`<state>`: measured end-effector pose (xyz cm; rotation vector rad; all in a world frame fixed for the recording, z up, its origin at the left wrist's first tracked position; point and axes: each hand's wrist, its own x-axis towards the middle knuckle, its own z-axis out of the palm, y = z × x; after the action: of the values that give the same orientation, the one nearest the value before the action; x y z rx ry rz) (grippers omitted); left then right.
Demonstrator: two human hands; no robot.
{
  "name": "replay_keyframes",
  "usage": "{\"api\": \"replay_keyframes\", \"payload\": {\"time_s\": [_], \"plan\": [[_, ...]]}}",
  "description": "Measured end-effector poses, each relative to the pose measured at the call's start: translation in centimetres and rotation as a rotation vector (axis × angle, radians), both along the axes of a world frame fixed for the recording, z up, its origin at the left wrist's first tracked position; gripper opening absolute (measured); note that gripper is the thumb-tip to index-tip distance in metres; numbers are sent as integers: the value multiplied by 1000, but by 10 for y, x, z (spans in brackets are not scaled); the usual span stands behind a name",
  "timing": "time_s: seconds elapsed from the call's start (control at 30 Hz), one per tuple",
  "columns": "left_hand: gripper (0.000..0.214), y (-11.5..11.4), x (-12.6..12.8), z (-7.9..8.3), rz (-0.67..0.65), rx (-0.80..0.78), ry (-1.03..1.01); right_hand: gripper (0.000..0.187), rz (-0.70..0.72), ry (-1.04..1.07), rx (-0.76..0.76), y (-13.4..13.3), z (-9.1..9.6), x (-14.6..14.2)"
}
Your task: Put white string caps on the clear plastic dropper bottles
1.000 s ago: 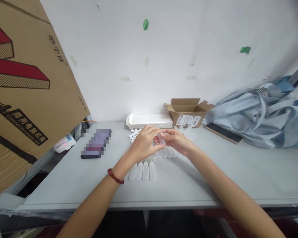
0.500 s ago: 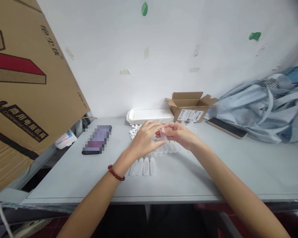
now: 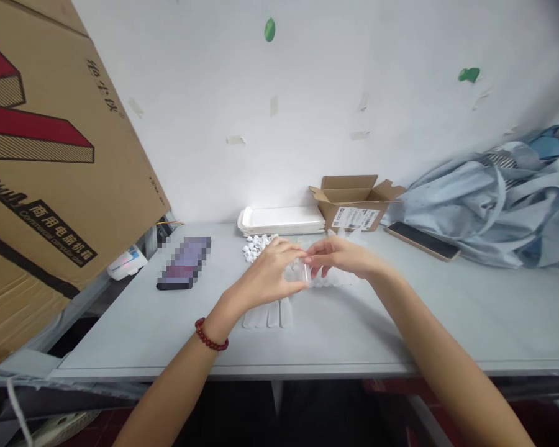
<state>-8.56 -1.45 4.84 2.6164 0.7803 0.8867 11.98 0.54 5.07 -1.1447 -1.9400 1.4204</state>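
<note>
Between the thumb and fingers of my left hand (image 3: pixel 277 267) is a small translucent plastic bottle (image 3: pixel 306 273), held roughly upright over the table. My right hand (image 3: pixel 340 256) pinches at its upper end, the fingertips meeting those of my left; what exactly they grip there is partly hidden. Below my left hand lies a short row of similar translucent bottles (image 3: pixel 273 315), flat on the table. More translucent bottles (image 3: pixel 328 279) lie beneath my right hand, partly covered by it. A heap of small white caps (image 3: pixel 254 247) sits just beyond my left hand.
Behind the hands, a stack of white trays (image 3: pixel 284 218) lies against the wall beside an open cardboard box (image 3: pixel 354 208). Phones lie at left (image 3: pixel 185 262) and right (image 3: pixel 422 240). A large carton (image 3: pixel 51 186) leans in from the left; blue-grey fabric (image 3: pixel 484 205) is heaped at right.
My left thumb has dropped to the bottle's lower end, opening the grip wider. My right fingers have curled and shifted to its top. The view has also shifted slightly.
</note>
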Motion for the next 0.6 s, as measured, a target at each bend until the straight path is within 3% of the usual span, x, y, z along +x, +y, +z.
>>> {"api": "replay_keyframes", "payload": {"time_s": [0.13,0.3,0.47,0.6], "plan": [[31,-13,-3,1,-74,-133,74,25,215,-164,-29,-3,5,6],[38,-13,-6,-6,-89,-275,222,24,378,-310,-72,-4,0,4],[43,-10,-8,-9,-32,-379,356,27,451,-363,-126,-7,0,-1],[42,-13,-5,-6,-59,-411,397,28,488,-403,-157,-7,3,-2]]}}
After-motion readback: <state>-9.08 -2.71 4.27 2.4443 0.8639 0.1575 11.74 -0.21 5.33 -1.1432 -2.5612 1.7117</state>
